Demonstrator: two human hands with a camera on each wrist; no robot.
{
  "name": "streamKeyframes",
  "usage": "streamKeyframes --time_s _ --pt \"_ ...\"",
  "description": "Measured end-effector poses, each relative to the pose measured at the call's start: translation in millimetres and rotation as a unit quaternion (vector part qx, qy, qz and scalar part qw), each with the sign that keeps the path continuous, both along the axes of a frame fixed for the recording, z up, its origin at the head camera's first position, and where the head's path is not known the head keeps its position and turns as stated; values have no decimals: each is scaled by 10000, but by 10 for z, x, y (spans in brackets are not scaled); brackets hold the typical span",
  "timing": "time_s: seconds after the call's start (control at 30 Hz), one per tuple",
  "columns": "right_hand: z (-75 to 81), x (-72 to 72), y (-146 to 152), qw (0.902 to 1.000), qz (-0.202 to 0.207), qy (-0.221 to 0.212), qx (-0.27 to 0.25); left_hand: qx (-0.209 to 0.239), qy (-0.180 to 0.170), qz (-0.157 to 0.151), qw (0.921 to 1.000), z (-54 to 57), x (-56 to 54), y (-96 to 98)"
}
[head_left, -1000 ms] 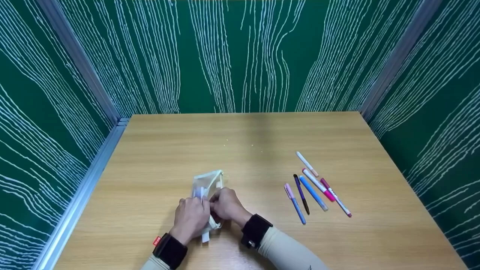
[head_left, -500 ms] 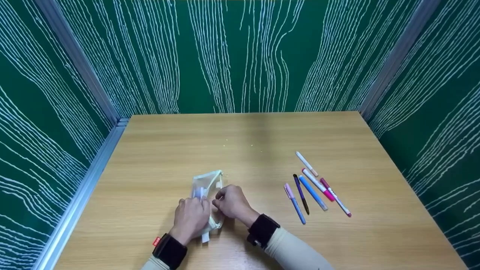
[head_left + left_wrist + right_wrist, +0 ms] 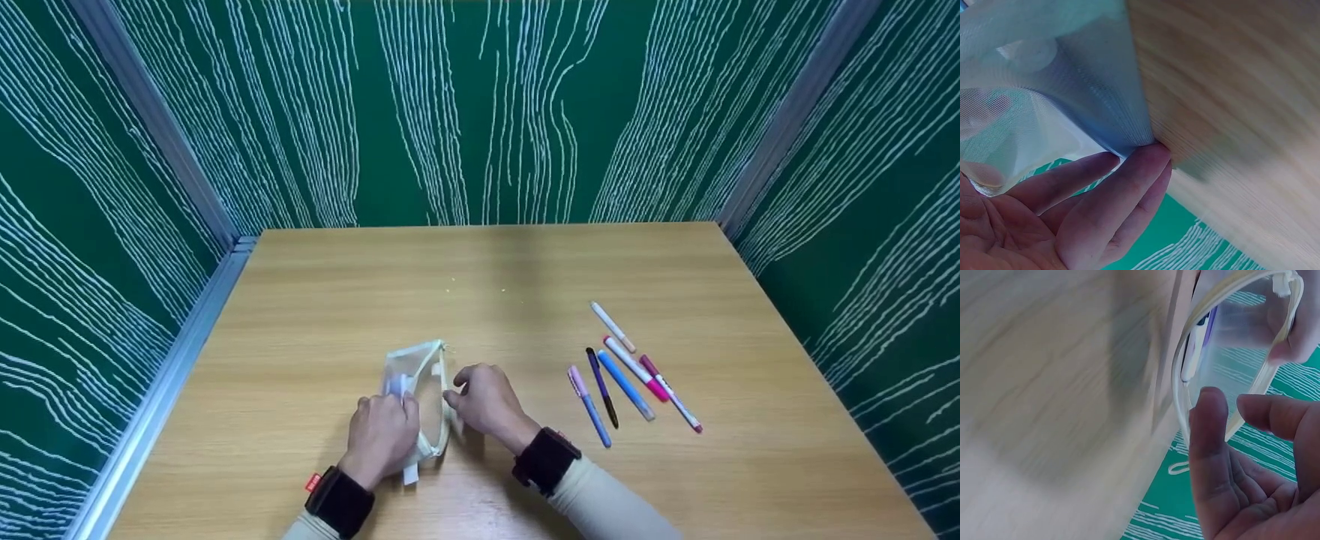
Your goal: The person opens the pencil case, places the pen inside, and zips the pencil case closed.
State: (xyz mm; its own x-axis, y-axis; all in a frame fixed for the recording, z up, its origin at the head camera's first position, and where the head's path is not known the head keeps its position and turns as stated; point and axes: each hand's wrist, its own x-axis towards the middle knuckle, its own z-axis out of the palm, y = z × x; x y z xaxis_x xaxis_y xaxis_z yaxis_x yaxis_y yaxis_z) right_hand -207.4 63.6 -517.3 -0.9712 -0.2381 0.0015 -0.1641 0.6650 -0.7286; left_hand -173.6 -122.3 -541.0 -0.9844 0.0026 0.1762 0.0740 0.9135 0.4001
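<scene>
A pale mesh zip pouch point(image 3: 411, 355) lies at the front left of the table with its mouth open to the right. My left hand point(image 3: 384, 431) grips its near left side; in the left wrist view the fingertips press the sheer mesh point(image 3: 1103, 101). Just right of the mouth is my right hand point(image 3: 487, 399), thumb and index finger parted, nothing between them. The right wrist view has those fingertips right at the zip rim point(image 3: 1178, 363). A white pen point(image 3: 1195, 354) and something purple show inside the pouch.
Several pens lie loose at the right: a pink-and-blue pen point(image 3: 589, 406), a dark pen point(image 3: 602, 388), a blue marker point(image 3: 626, 385), a white marker with pink cap point(image 3: 636, 367), a maroon-ended pen point(image 3: 671, 394) and a white one point(image 3: 613, 327). Green walls surround the table point(image 3: 375, 285).
My right hand has drawn back from inside the pouch's mouth to the right, and its thumb and index finger have parted. The mouth stands wider. My left hand has stayed in place.
</scene>
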Motion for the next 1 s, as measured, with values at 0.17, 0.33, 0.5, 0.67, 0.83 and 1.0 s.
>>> streamKeyframes --time_s 0.17,0.33,0.5,0.67,0.83,1.0 --pt "-4 2 140 9993 -71 319 196 14 150 -35 9999 -5 15 -1" --pt "7 7 293 9963 -184 730 425 35 221 -73 9997 6 14 12" --pt "44 -6 453 9921 -404 899 774 36 145 -98 9998 8 11 7" --pt "71 -44 627 9858 -653 981 1193 18 64 -103 9999 10 8 0" --pt "69 -73 815 9783 -819 1069 1577 31 -9 -84 10000 13 7 -2" --pt "45 -97 995 9711 -902 1124 1904 35 -27 -54 10000 8 9 -5"
